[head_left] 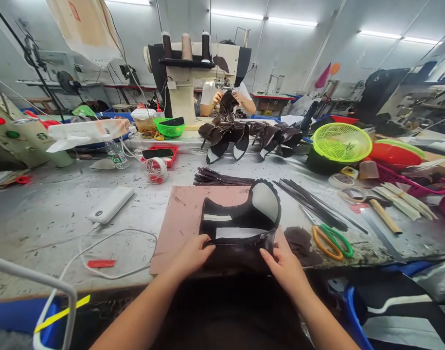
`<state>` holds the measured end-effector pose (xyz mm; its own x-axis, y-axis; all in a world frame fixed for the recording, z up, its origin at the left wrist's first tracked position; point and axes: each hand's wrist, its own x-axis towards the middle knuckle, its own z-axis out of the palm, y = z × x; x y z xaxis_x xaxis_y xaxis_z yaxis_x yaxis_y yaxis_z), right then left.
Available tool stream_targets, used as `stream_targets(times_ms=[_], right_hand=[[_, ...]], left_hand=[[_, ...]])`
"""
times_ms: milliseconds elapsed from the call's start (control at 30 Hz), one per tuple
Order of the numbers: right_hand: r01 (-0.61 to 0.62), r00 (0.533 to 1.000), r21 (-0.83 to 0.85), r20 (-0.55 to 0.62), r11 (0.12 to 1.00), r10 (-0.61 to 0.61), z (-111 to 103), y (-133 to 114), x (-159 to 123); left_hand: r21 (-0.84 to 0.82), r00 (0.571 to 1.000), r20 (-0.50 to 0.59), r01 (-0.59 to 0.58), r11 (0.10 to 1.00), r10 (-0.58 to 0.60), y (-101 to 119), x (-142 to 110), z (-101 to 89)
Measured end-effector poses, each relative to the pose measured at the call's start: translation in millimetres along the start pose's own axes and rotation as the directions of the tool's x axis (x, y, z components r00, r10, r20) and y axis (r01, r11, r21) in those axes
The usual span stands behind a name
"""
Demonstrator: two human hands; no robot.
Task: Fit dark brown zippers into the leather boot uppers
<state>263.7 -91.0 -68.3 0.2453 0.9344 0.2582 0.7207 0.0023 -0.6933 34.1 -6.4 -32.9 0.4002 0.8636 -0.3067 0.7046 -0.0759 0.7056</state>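
A dark brown leather shoe upper (240, 211) with white lining patches and a scalloped edge lies partly on a pink board (182, 209), its near part hanging toward the table's front edge. My left hand (195, 253) pinches its near edge on the left, thumb on top. On the right, my right hand (282, 260) grips the same piece at its near corner, fingers mostly hidden beneath. Dark strips (222, 177) lie just beyond the board. Scissors (331, 240) with orange and green handles rest right of my right hand, beside a dark leather scrap (300, 243).
A white power bank (113, 204) with a looping cable lies at left. A hammer (384, 216) and a yellow-green basket (342, 142) are at right. Sewn uppers (225, 138) stand at the back, where a person (207, 99) works at a sewing machine (182, 97).
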Motion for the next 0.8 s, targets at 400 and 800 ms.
stream_targets(times_ms=[400,800], right_hand=[[0.180,0.900,0.228,0.354,0.957,-0.254,30,-73,14],[-0.629,0.726,0.495,0.650,0.599,0.225,49,-63,32]], left_hand=[[-0.004,0.999,0.045,0.014,1.000,-0.014,-2,5,22.5],[-0.033,0.923,-0.183,-0.349,0.937,0.337,21,55,-25.2]])
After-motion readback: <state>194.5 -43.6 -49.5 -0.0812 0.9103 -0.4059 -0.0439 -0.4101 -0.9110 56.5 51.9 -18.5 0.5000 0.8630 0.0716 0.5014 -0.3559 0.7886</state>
